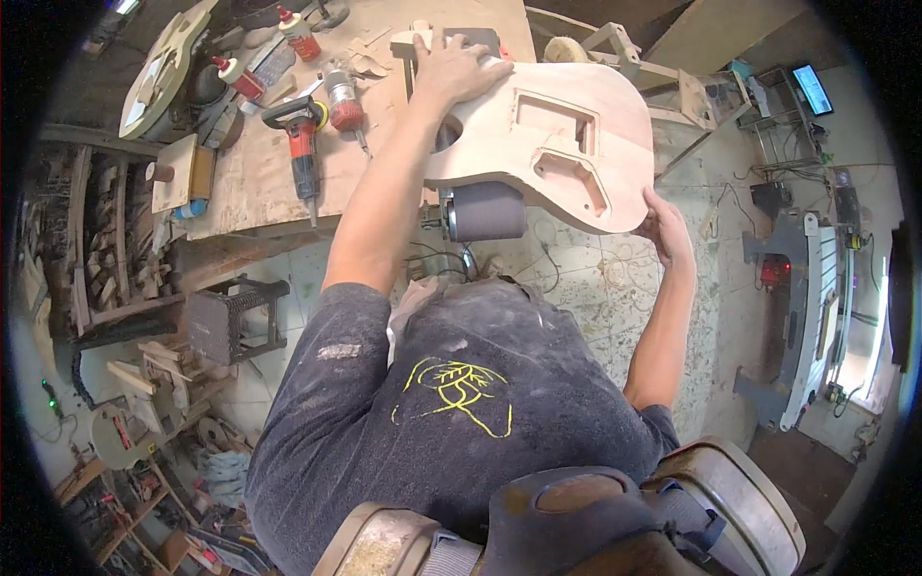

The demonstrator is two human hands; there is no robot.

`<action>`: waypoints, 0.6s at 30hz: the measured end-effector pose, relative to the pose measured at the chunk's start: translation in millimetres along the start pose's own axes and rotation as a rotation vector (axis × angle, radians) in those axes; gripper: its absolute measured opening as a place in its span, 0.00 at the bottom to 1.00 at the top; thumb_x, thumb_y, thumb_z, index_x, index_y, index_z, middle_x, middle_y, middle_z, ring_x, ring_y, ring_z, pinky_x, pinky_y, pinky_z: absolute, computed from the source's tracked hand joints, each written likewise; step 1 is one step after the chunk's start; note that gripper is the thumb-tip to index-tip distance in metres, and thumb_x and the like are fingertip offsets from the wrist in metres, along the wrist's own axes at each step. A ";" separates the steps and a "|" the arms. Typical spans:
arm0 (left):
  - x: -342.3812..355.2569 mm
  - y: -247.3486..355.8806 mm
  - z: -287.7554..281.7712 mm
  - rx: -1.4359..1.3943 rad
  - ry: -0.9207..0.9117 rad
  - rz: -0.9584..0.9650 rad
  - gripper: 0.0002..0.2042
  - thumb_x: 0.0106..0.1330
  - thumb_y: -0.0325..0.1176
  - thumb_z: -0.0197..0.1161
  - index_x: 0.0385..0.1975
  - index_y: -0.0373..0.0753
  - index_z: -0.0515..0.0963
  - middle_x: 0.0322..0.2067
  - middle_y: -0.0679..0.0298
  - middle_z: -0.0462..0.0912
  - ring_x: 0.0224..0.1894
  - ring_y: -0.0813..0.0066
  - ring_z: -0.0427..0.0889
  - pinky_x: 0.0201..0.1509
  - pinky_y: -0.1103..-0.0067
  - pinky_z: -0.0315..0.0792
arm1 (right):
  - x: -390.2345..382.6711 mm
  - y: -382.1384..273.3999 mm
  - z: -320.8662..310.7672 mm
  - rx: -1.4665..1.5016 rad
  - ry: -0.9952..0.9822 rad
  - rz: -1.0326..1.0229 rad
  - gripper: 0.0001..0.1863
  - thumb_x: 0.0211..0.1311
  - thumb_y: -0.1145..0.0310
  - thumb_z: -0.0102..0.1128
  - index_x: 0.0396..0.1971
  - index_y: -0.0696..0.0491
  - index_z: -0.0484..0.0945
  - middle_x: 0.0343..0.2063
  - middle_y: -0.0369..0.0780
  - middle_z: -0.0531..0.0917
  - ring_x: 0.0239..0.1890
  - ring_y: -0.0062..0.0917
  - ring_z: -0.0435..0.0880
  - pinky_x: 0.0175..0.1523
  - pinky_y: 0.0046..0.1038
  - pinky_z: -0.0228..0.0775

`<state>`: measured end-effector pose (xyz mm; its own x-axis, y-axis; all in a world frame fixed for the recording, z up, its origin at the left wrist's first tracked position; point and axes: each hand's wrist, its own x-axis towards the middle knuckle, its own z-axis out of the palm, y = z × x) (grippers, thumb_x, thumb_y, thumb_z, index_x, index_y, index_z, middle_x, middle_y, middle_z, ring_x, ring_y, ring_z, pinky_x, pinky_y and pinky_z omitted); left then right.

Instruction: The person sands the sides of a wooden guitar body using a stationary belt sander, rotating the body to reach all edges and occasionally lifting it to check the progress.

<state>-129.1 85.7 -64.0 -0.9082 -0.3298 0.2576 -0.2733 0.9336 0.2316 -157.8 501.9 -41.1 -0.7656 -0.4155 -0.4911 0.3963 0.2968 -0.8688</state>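
Note:
A pale, unfinished wooden guitar body (586,125) with routed cavities is held out in front of me. Across its left end lies my left hand (456,75), fingers bent over the wood near the horn. My right hand (665,228) grips the rounded right end by its edge, thumb on top and fingers underneath, partly hidden. Just under the body's near edge is a grey sanding drum (487,211); whether wood and drum touch, I cannot tell. Beyond my left hand, a dark block (471,40) is partly covered by the hand and the body.
On the wooden workbench (259,197) to the left lie a red angle grinder (303,154), a red power tool (344,101) and two glue bottles (300,34). Another guitar body (163,72) is at the far left. A dark stool (235,317) stands below; cables (547,264) trail on the floor.

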 end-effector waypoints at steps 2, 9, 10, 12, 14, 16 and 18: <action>-10.4 -13.2 -8.7 -0.056 -0.052 0.018 0.34 0.61 0.70 0.48 0.58 0.53 0.79 0.66 0.55 0.69 0.74 0.47 0.52 0.71 0.36 0.35 | 10.6 -15.3 19.2 -0.042 0.048 0.021 0.27 0.68 0.47 0.56 0.48 0.60 0.80 0.36 0.38 0.86 0.35 0.20 0.82 0.43 0.25 0.73; -51.1 -31.6 -35.4 -0.032 -0.050 -0.086 0.40 0.58 0.73 0.50 0.59 0.47 0.78 0.64 0.52 0.70 0.72 0.47 0.56 0.70 0.35 0.34 | 114.5 -78.3 74.9 -0.524 0.061 -0.411 0.39 0.67 0.42 0.55 0.59 0.66 0.71 0.51 0.48 0.81 0.52 0.27 0.80 0.57 0.28 0.71; -55.1 -35.9 -38.8 -0.028 -0.040 -0.079 0.40 0.58 0.73 0.50 0.59 0.47 0.78 0.64 0.52 0.70 0.72 0.47 0.56 0.70 0.35 0.34 | 126.6 -83.6 82.8 -0.520 0.067 -0.422 0.39 0.67 0.42 0.55 0.59 0.66 0.71 0.51 0.48 0.81 0.52 0.27 0.80 0.57 0.28 0.71; -62.1 -46.1 -47.7 -0.017 -0.105 -0.094 0.41 0.59 0.74 0.49 0.57 0.41 0.78 0.61 0.49 0.73 0.69 0.46 0.63 0.71 0.39 0.34 | 152.7 -84.2 95.9 -0.848 0.382 -0.504 0.40 0.59 0.39 0.58 0.53 0.63 0.78 0.52 0.54 0.81 0.56 0.41 0.80 0.61 0.35 0.69; -70.8 -57.0 -63.6 0.014 -0.064 -0.062 0.42 0.59 0.73 0.51 0.52 0.34 0.79 0.51 0.46 0.81 0.58 0.48 0.76 0.70 0.49 0.53 | 172.7 -84.7 107.9 -0.805 0.272 -0.534 0.41 0.57 0.37 0.58 0.53 0.63 0.78 0.52 0.55 0.80 0.58 0.43 0.78 0.62 0.37 0.68; -74.4 -68.4 -86.2 -0.033 -0.335 -0.118 0.44 0.59 0.73 0.50 0.46 0.29 0.81 0.39 0.44 0.85 0.46 0.49 0.84 0.57 0.60 0.72 | 177.1 -86.5 126.2 -0.761 0.151 -0.557 0.43 0.55 0.35 0.57 0.54 0.62 0.78 0.53 0.57 0.79 0.59 0.46 0.77 0.64 0.38 0.66; -86.0 -84.5 -93.9 -0.029 -0.291 -0.110 0.44 0.59 0.73 0.51 0.42 0.26 0.82 0.34 0.44 0.86 0.39 0.50 0.86 0.45 0.66 0.78 | 168.6 -102.1 165.1 -0.888 0.114 -0.533 0.44 0.54 0.34 0.58 0.54 0.62 0.78 0.53 0.56 0.80 0.59 0.44 0.77 0.64 0.38 0.66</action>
<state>1.9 22.0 -17.6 -0.9275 -0.3707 -0.0485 -0.3694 0.8890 0.2704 -243.7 259.6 -45.5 -0.7937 -0.6083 -0.0084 -0.4874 0.6440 -0.5897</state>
